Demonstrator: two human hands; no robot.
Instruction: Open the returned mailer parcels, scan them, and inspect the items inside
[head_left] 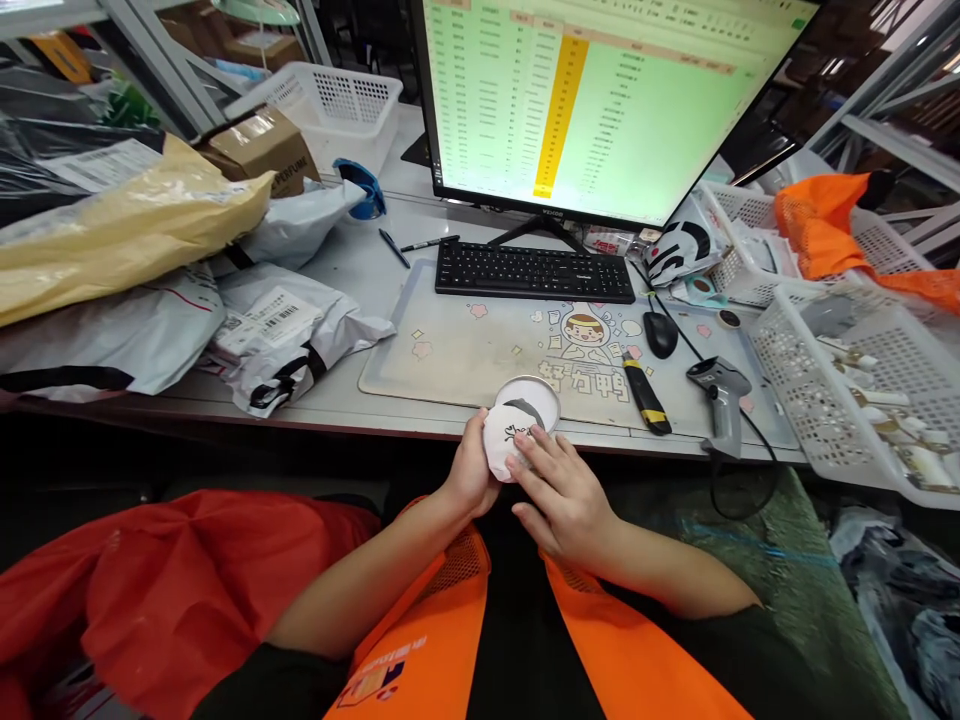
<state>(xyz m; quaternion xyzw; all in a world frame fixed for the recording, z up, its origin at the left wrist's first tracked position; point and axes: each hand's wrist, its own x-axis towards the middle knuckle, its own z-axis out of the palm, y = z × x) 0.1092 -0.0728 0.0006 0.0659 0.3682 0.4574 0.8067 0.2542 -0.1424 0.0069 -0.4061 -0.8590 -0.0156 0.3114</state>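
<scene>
Both my hands meet at the desk's front edge around a small round white item with black lettering (pixel 510 440). My left hand (pixel 469 470) cups it from the left side with curled fingers. My right hand (pixel 559 490) lies over its right side, fingers pressed onto it. Just behind it a round white lid-like disc with a dark mark (pixel 534 398) lies on the cartoon-printed desk mat (pixel 450 350). I wear an orange vest (pixel 427 640).
A keyboard (pixel 534 272), a monitor with a green spreadsheet (pixel 592 100), a mouse (pixel 660 333), a yellow-black utility knife (pixel 646 395) and a barcode scanner (pixel 720 390) stand beyond. Mailer bags (pixel 285 335) pile at left; white baskets (pixel 862 390) at right. A red bag (pixel 172 580) lies by my left arm.
</scene>
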